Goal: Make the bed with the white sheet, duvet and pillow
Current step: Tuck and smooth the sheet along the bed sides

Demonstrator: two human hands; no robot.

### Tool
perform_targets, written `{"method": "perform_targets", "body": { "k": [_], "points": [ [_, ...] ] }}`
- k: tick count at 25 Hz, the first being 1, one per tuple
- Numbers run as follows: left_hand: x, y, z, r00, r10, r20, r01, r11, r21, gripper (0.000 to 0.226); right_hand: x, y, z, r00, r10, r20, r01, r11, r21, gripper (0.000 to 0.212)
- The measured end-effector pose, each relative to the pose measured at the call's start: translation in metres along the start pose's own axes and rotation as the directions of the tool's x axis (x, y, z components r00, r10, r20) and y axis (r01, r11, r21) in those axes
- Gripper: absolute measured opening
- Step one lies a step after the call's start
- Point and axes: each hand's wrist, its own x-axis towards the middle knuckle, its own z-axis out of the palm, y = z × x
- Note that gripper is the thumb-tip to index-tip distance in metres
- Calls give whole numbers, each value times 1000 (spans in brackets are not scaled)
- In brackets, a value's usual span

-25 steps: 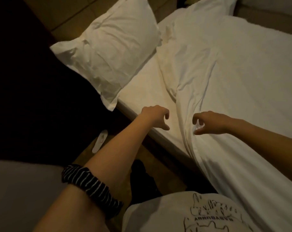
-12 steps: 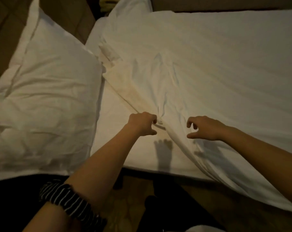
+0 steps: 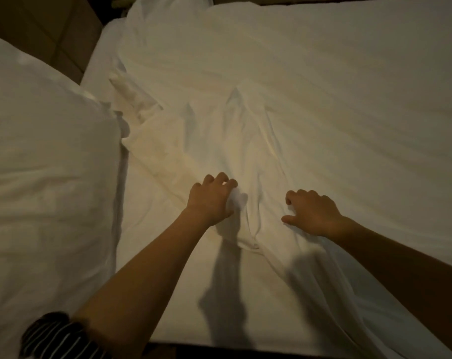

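Far left: brown panelled wall, dim.
Left: pillow, white, creased, fills the left side from far to near. Its right edge touches the crumpled duvet corner.
Near left corner: striped band, black/white, round the left forearm.
Centre near: sheet, white, flat on the mattress. It's a bare strip btwn pillow and duvet edge and runs to the near bed edge. Hand shadow falls on it.
Below that edge: dark floor, no detail visible.
Left hand: on the duvet's left edge, fingers curled tight, wad of white cloth bunched btwn thumb and fingers, so it has hold of the duvet.
Duvet: white, covers centre to right of the bed, far to near, and drapes over the near edge at right. Its left edge runs diagonally and is rumpled. Folds fan out from the left hand toward the far side.
Right hand: right of the left hand and apart from it, on top of the duvet. Fingers bent claw-like, thumb out to the left, tips touching cloth. Can't tell if any cloth is pinched under it.
In the way: pillow covers the left part of the sheet, and the duvet corner is bunched against it.
Far centre-left: white bulge at the top edge, pillow or duvet, can't tell.
Count: 1 pillow for sure, 1 sheet, 1 duvet, 2 hands, 1 band.
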Motion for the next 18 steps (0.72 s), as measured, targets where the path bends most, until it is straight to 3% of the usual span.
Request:
{"method": "perform_targets", "body": {
  "k": [3, 6, 8, 12, 15, 18],
  "points": [
    [34, -15, 20, 1000, 24, -18, -23, 999, 22, 59, 32, -1, 18, 982, 183, -38, -182, 983, 22, 54],
    [43, -25, 37, 998, 48, 43, -49, 998, 32, 55, 50, -5, 40, 919, 395, 0, -388, 904, 179, 64],
    [38, -30, 46, 996, 71, 46, -72, 997, 24, 54, 55, -8, 53, 885, 466, -8, -443, 846, 297, 57],
    [30, -45, 48, 990, 142, -20, -143, 989, -49, 59, 48, -32, 70, 917, 385, -102, -289, 821, 493, 36],
    [16, -49, 48, 978, 188, -85, -192, 980, -48, 65, 23, -63, 77, 934, 263, -241, -131, 881, 454, 53],
    [-1, -49, 47, 956, 270, -112, -272, 962, -8, 69, -1, -84, 84, 941, 180, -287, -52, 914, 401, 62]
  ]
}}
